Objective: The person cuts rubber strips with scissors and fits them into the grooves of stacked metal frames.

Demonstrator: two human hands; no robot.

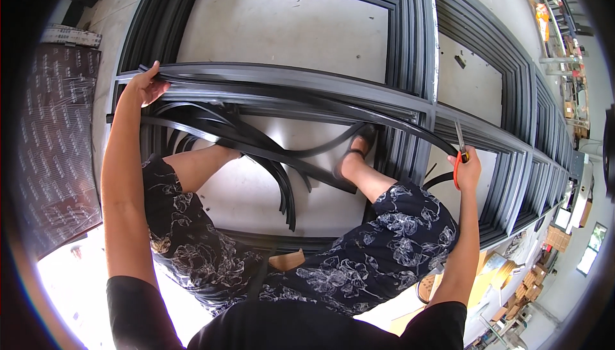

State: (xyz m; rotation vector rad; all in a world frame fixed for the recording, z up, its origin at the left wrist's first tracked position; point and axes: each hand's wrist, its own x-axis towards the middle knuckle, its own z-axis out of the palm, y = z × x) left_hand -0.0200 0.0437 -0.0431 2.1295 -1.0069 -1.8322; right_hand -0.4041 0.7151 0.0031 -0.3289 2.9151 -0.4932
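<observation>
Loosely, blk strips [256,150] cross open frame [288,75], R hand [471,170] holding scissors [461,140].

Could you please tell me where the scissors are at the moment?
In the head view, the scissors are right of centre, held in the right hand with the blades pointing up, beside the long black strip that reaches that hand.

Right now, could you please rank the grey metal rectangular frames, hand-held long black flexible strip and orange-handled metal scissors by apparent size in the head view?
1. Grey metal rectangular frames
2. Long black flexible strip
3. Orange-handled metal scissors
</observation>
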